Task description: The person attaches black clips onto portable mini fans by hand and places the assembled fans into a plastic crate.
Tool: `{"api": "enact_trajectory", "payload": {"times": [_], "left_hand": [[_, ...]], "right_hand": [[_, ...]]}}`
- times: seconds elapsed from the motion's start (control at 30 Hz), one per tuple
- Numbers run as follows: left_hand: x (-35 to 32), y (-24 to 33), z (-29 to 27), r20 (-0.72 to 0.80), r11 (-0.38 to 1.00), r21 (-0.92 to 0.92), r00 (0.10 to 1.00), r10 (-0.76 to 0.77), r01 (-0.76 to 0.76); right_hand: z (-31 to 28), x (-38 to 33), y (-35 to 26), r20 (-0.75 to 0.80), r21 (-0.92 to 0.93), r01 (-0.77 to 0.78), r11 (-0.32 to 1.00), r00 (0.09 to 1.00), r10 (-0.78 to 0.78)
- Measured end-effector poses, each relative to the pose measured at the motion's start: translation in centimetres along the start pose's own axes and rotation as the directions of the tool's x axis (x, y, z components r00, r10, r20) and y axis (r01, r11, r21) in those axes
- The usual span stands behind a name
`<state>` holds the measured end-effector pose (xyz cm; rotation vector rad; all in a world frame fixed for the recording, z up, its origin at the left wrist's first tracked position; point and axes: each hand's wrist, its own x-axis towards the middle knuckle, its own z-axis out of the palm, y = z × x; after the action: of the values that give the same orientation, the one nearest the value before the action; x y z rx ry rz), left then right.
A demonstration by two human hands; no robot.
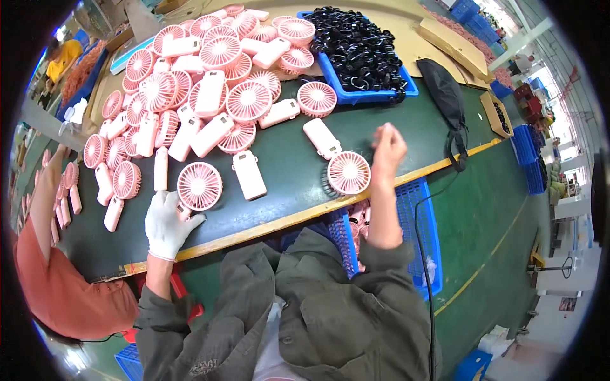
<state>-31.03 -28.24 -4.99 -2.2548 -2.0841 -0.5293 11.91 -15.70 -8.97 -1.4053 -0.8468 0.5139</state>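
Gripping the handle of a pink handheld fan [198, 187] at the near edge of the dark green counter [279, 159], the white-gloved left hand [166, 223] closes on it while the fan's round head lies flat on the surface. The bare right hand [387, 149] is raised above the counter, fingers curled into a loose fist; whether it holds anything cannot be told. Just beside it lies another pink fan [343, 168]. Below the counter edge sits a blue crate [416, 222]. Farther back, a heap of pink fans [203, 70] covers the counter, and a blue tray of black parts [359, 47] stands beyond. Another person's arm [41, 203] reaches in at left.
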Motion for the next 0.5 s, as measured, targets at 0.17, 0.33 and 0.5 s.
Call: {"api": "enact_trajectory", "payload": {"times": [0.17, 0.33, 0.5], "left_hand": [[-0.5, -0.5, 0.5, -0.067, 0.992, 0.028, 0.990, 0.123, -0.121], [-1.1, -0.8, -0.6, -0.112, 0.938, 0.094, 0.933, 0.343, -0.333], [-1.4, 0.3, -0.5, -0.052, 0.962, 0.019, 0.961, 0.272, -0.271]], "right_hand": [[7.2, -7.2, -0.3, 0.105, 0.048, 0.224, 0.973, 0.968, -0.228], [5.4, 0.5, -2.1, -0.180, -0.270, 0.370, 0.889, 0.887, -0.424], [-0.7, 12.7, 1.9, -0.074, -0.370, 0.359, 0.857, 0.908, -0.412]]}}
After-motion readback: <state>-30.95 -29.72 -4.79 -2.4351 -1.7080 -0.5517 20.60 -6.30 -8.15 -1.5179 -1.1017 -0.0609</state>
